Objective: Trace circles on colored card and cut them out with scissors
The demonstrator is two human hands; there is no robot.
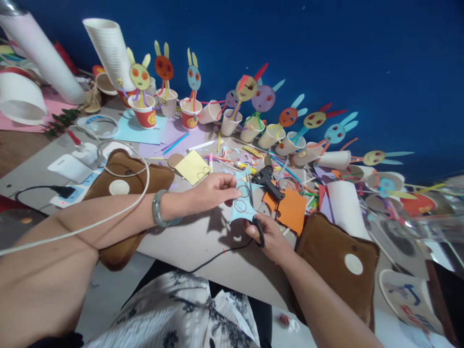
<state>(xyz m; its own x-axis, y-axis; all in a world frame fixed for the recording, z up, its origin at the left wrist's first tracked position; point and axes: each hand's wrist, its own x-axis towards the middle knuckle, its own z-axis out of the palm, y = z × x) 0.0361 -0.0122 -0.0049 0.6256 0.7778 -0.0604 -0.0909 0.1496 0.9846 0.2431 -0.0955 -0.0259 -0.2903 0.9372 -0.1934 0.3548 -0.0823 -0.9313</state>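
Between the thumb and fingers of my left hand (215, 192) is a piece of light blue paper (242, 205) with drawn circles on it. My right hand (267, 237) grips a pair of scissors (258, 232) by the dark handles. Their blades point away from me and lie against the paper, near its right side. Just beyond the scissors rests a black glue gun (268, 181). An orange paper sheet (291, 209) lies right of the blue piece, and a yellow sheet (192, 166) with small circles drawn on it lies to the left.
Several paper cups with rabbit-faced figures (140, 77) line the back by the blue wall. Brown cushions (339, 261) lie at both sides. A white cable (119, 215) crosses above my left arm from a power strip (74, 193). Paper scraps and pipe cleaners (286, 164) clutter the middle.
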